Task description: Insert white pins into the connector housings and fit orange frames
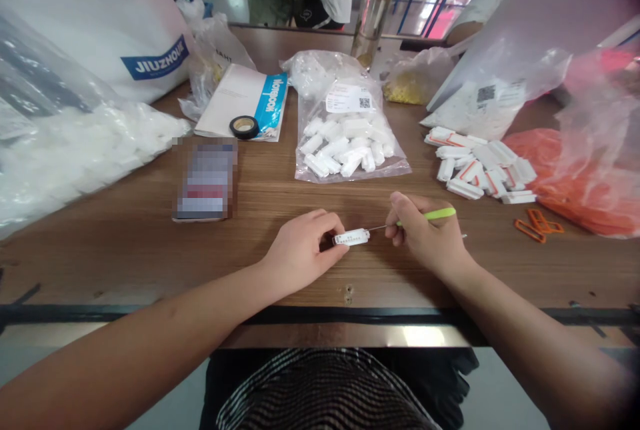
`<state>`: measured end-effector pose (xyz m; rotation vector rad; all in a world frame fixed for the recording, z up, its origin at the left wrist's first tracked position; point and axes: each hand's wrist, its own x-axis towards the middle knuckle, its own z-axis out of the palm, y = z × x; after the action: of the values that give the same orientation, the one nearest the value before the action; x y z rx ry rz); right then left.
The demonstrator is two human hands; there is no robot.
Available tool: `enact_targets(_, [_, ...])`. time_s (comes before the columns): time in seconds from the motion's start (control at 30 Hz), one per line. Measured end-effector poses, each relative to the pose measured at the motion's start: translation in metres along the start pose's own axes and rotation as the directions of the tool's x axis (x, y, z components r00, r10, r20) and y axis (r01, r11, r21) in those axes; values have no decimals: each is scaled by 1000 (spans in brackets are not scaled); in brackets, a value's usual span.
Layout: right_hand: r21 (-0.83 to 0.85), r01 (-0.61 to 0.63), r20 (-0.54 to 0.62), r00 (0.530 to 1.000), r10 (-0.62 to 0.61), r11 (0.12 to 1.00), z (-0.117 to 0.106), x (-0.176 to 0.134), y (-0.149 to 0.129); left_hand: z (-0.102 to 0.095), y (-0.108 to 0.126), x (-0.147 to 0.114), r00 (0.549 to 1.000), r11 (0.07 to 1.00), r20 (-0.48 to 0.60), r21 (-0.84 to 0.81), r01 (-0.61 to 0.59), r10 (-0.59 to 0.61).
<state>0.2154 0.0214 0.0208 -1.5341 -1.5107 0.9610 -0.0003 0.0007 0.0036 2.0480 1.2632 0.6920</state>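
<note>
From my remote seat, I have the left hand (305, 243) near the middle of the desk (125, 263), its thumb and fingers pinched closed on the left end of a small white plastic connector housing (354, 237). Gripping only that end leaves the right end exposed, and the row of little openings faces up where I can see it.

The right hand (425, 227) has its fingers wrapped around a thin metal pick with a lime-green handle (440, 214), thumb forward, I judge for fine control. The shaft points left at the housing's free end; I cannot tell whether the tip is inside or only touching.

On the far side, a clear bag of white housings (350, 137) lies with its filled end towards me, probably for easy reach. To the right sits a loose pile of white housings with orange strips (483, 167), and nearer, some orange plastic clips (536, 225). The phone (206, 183) and black tape roll (244, 127) lie left, well apart from both hands, which seems to leave them elbow room.
</note>
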Motion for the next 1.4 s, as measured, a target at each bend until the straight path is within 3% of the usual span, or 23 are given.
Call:
enact_targets(0.13, [-127,183,60,983,-176,975,0,-5,-5,0,0,1,1000,1000,1,-10,4,-4])
enact_targets(0.27, [-252,455,162,890,-426,854,-2,-12,-7,0,-1,1,1000,1000,-4,-19,-5,5])
enact_targets(0.33, [-254,502,177,864,-471,827,-3,-13,-6,0,-1,0,1000,1000,-2,-22,-8,8])
enact_targets(0.5, [-109,355,66,935,-349,929,-4,-12,-1,-1,-1,0,1000,1000,0,-6,1,-1])
enact_targets(0.6, [-94,289,66,957,-283,953,-3,-11,-1,-1,0,0,1000,1000,4,-7,2,-2])
enact_targets(0.83, [-104,261,84,964,-253,960,-2,-9,-2,-1,0,0,1000,1000,1,-10,-8,8])
enact_targets(0.93, [14,150,11,989,-150,989,-3,-7,-1,-1,0,0,1000,1000,3,-11,-2,2])
enact_targets(1.07, [92,60,37,997,-64,994,-3,-4,0,-1,0,0,1000,1000,4,-13,5,-5])
enact_targets(1.4, [-13,62,71,996,-61,998,-3,-3,-1,-1,0,0,1000,1000,6,-14,-11,11])
